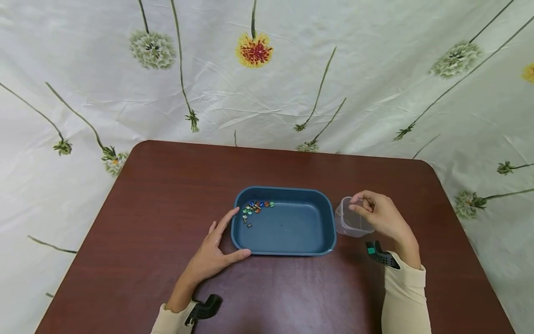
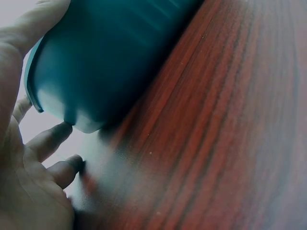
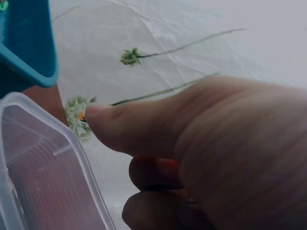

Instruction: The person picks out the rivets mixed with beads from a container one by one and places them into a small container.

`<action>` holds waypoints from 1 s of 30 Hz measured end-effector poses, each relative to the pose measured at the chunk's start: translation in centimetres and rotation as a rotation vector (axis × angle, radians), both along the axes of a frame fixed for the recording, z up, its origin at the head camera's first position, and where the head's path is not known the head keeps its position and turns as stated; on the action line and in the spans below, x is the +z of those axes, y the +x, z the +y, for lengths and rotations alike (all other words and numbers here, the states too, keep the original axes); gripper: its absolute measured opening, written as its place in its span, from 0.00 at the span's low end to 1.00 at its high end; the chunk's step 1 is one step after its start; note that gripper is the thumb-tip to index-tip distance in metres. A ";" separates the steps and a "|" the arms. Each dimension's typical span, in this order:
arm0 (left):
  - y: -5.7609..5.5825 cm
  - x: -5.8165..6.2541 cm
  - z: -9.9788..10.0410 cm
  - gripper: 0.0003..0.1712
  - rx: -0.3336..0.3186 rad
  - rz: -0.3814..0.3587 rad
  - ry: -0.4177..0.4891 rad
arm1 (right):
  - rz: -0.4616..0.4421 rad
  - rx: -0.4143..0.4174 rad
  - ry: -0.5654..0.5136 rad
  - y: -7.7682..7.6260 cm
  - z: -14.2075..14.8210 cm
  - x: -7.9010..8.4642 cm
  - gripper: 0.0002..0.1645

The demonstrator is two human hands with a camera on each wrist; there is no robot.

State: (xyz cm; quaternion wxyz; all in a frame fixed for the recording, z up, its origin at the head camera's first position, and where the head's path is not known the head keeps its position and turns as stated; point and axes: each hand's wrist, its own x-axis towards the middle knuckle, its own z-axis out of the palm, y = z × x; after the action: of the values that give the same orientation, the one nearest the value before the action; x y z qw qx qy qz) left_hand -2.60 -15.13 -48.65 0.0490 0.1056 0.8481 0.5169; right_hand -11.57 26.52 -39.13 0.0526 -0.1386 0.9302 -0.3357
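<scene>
- The blue plastic tray [image 1: 288, 229] lies on the dark red wood-grain bench [image 1: 167, 185], small glossy beads [image 1: 257, 204] gathered towards its far left corner; the clear plastic container [image 1: 344, 225] stands just beside its right end.
- The left hand [image 1: 212, 255] has its grip spread, fingers at the tray's left end and thumb on the near rim. An uneven push there could slide or tilt the tray and send the loose beads rolling.
- The right hand [image 1: 385, 218] is above the container, other fingers curled, thumb and index tips close; I cannot tell whether this grip is clamped on anything.
- If a bead is pinched there, a slip could drop it outside the container's rim, onto the bench.
- The container looks thin and light, so a knuckle or the black wrist device [image 1: 381, 255] catching its rim could tip it.
- No brand, label or writing can be read; the wrist device shows only a plain green patch [image 1: 371, 250].
</scene>
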 end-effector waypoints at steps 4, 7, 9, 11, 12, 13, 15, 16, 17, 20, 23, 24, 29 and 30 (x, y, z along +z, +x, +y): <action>0.0 -0.1 0.0 0.58 0.005 -0.002 0.003 | -0.006 0.042 0.004 -0.2 -0.5 0.0 0.08; 0.1 0.0 -0.1 0.59 0.006 0.006 -0.001 | -0.003 0.069 0.002 -0.4 -1.1 0.1 0.07; 0.0 0.0 -0.1 0.59 0.006 0.008 -0.005 | 0.003 0.082 0.004 -0.5 -1.5 0.1 0.06; 0.0 0.0 -0.1 0.58 0.005 0.009 -0.007 | 0.008 0.098 0.009 -0.6 -2.0 0.0 0.06; 0.0 -0.1 -0.1 0.59 0.006 0.008 -0.009 | 0.010 0.106 0.008 -0.7 -2.2 -0.1 0.06; 0.0 -0.1 0.0 0.58 0.007 0.007 -0.009 | 0.010 0.113 0.009 -0.7 -2.5 -0.2 0.06; -0.1 -0.1 0.0 0.58 0.007 0.006 -0.010 | 0.010 0.126 0.007 -0.8 -3.0 -0.3 0.06; -0.1 -0.1 0.0 0.58 0.007 0.006 -0.009 | 0.010 0.134 0.004 -0.8 -3.2 -0.3 0.06; -0.1 -0.2 0.0 0.58 0.007 0.007 -0.009 | 0.013 0.141 0.001 -0.8 -3.4 -0.4 0.05; -0.1 -0.2 0.0 0.58 0.008 0.007 -0.009 | 0.016 0.158 0.011 -0.9 -4.1 -0.4 0.05; -0.1 -0.1 0.0 0.58 0.009 0.007 -0.009 | 0.027 0.181 0.033 -1.0 -4.6 -0.3 0.05; -0.1 -0.1 0.0 0.58 0.009 0.007 -0.009 | 0.033 0.189 0.039 -1.0 -4.8 -0.3 0.05; -0.1 -0.2 0.1 0.58 0.005 0.011 -0.006 | 0.063 0.236 0.033 -1.1 -5.4 -0.3 0.04; -0.1 -0.2 0.1 0.58 0.004 0.010 -0.004 | 0.067 0.245 0.030 -1.1 -5.5 -0.3 0.05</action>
State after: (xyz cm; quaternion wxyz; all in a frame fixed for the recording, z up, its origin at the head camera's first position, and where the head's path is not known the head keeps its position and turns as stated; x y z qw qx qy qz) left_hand -2.67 -15.05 -48.86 0.0441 0.1065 0.8495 0.5149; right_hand -12.64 21.04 -39.44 0.0641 -0.2613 0.9125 -0.3081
